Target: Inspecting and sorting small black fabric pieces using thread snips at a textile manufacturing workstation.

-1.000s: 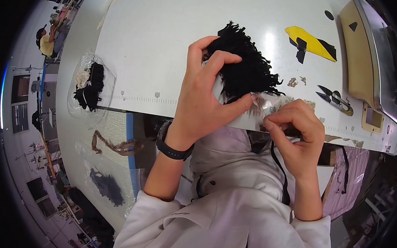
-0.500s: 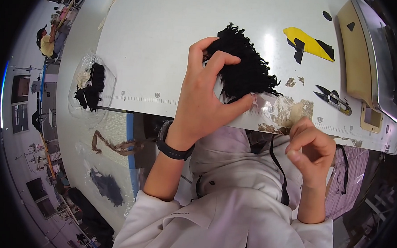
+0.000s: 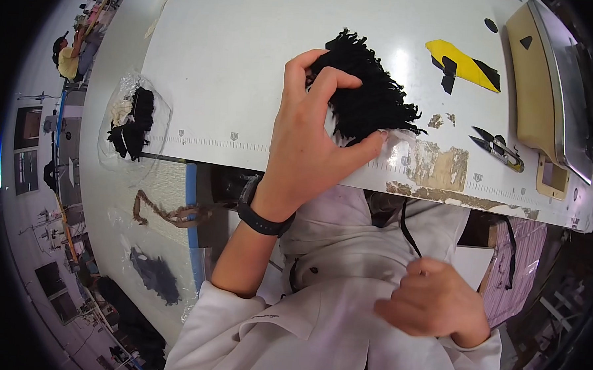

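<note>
A thick piece of black yarn fringe (image 3: 373, 96) lies on the white work table, its loose strand ends pointing up and to the right. My left hand (image 3: 315, 126), with a black band on the wrist, is closed on its left and lower edges, thumb below and fingers above. A bit of thin clear film (image 3: 399, 138) shows beside the thumb tip. Lower down, in front of my white garment, my right hand (image 3: 437, 302) is curled closed and slightly blurred. Whatever its fingers may hold is hidden.
Thread snips (image 3: 500, 149) lie right of the fringe, below a yellow and black piece (image 3: 464, 65). A beige and metal machine body (image 3: 546, 83) stands at the right edge. A clear bag with black yarn (image 3: 132, 121) sits at left. A person (image 3: 68, 56) works far left.
My right hand has come down and left from the table edge toward my body, its fingers curling in. The left hand keeps its hold on the fringe, nearly still.
</note>
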The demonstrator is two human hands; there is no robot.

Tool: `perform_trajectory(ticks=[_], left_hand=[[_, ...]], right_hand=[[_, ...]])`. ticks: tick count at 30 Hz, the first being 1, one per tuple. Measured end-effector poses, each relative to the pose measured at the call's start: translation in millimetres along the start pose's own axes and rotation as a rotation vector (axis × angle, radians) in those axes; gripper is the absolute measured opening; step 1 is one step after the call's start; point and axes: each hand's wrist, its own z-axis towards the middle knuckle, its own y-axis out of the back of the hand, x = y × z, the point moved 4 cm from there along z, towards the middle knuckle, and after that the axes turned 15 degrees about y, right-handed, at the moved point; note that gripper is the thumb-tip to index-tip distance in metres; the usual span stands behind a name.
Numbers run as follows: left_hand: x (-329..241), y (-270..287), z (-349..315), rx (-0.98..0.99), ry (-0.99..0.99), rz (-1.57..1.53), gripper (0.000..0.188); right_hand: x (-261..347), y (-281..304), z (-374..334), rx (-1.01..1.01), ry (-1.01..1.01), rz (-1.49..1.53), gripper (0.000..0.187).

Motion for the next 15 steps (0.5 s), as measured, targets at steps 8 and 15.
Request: perform_trajectory(ticks=[8, 15], left_hand=[[-4.0, 0.2, 2.1, 0.0, -0.04, 0.055, 0.049], [0.4, 2.5, -1.7, -0.033, -0.079, 0.04, 0.048]], right_hand=[[5.0, 18.7, -46.1, -0.592, -0.428, 0.405, 0.012], [-60.9, 47.8, -33.0, -1.142, -0.642, 0.733, 0.019]])
